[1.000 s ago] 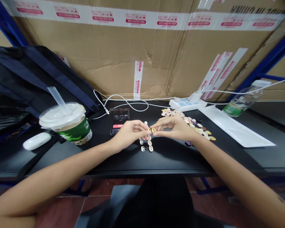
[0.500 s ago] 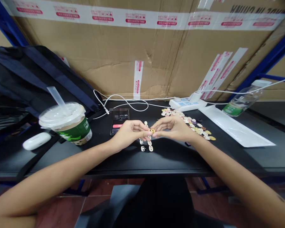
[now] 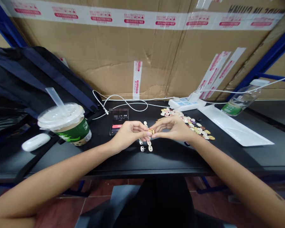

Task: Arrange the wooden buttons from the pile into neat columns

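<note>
Between my fingertips is a small yellow two-holed piece (image 3: 151,131), rounded like a button. My left hand (image 3: 130,134) pinches it from the left, thumb and fingers together. From the right, my right hand (image 3: 174,129) pinches the same piece, its fingers curled. Just beneath my hands, pale two-holed pieces (image 3: 150,148) lie in two short columns on the black tabletop (image 3: 118,161); my fingers hide some of them. To the right, partly behind my right hand, spreads a loose pile of similar pieces (image 3: 187,119) in cream, pink, yellow, brown and black.
Left of my hands stand a lidded drink cup (image 3: 72,128) with a straw, a white earbud case (image 3: 36,142) and a dark backpack (image 3: 45,72). A phone (image 3: 118,118) lies behind my left hand. Rightward are a power strip (image 3: 186,104), white tray (image 3: 237,126) and plastic bottle (image 3: 242,99).
The yellow piece has turned slightly between my fingertips. Both hands keep nearly the same place, and the view has shifted very slightly.
</note>
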`<state>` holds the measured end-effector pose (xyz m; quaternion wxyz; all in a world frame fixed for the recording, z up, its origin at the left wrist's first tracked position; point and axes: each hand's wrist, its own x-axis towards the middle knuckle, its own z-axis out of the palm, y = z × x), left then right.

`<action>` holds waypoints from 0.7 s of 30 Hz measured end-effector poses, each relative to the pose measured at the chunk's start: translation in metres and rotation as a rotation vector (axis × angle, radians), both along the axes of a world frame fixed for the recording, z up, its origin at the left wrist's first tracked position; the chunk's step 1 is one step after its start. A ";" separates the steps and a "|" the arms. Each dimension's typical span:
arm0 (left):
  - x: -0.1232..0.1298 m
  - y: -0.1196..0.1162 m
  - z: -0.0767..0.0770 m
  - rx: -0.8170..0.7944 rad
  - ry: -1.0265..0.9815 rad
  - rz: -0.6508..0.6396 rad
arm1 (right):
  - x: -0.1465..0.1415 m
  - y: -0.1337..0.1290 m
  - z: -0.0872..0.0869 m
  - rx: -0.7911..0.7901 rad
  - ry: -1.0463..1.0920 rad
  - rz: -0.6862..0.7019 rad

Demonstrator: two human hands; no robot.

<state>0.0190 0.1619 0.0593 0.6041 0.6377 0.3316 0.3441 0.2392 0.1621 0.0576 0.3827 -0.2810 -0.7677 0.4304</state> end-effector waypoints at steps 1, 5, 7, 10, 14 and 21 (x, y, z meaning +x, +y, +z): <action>0.000 0.001 -0.001 0.011 0.013 0.000 | 0.000 0.000 0.002 0.059 -0.021 -0.005; -0.002 0.004 -0.003 0.105 0.059 0.011 | 0.004 0.006 0.005 0.360 -0.131 -0.126; -0.003 0.005 -0.004 0.178 0.079 0.032 | 0.009 0.013 0.003 0.471 -0.202 -0.234; -0.004 0.005 -0.006 0.242 0.112 0.036 | 0.017 0.027 -0.003 0.511 -0.293 -0.330; -0.002 0.003 -0.006 0.269 0.167 -0.008 | 0.024 0.042 -0.016 0.486 -0.376 -0.304; -0.002 -0.001 -0.003 0.309 0.233 -0.029 | 0.026 0.046 -0.022 0.452 -0.426 -0.309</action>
